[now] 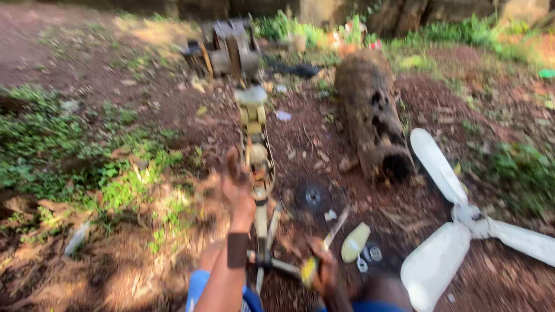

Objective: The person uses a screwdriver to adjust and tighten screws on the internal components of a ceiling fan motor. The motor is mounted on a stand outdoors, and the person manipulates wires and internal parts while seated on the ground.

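left hand [238, 190] half open, blurred, beside machine [257, 156] | right hand [322, 271] grips screwdriver [324, 248] | fan blades [462, 219], disc [313, 196] already off on ground | machine partly dismantled

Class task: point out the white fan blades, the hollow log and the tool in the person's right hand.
white fan blades [475, 219], head view, central hub.
hollow log [373, 112], head view, bark midway.
screwdriver [336, 228], head view, metal shaft.

A long machine part [255, 144] lies on the bare ground [173, 115], running away from the person; the left hand [237, 185] rests on its left side; the right hand [324, 268], nearer the person, holds a screwdriver [326, 242]. A log [373, 115] lies to the right; a fan blade [462, 219] lies right of it, nearer; a stand [228, 49] sits behind.
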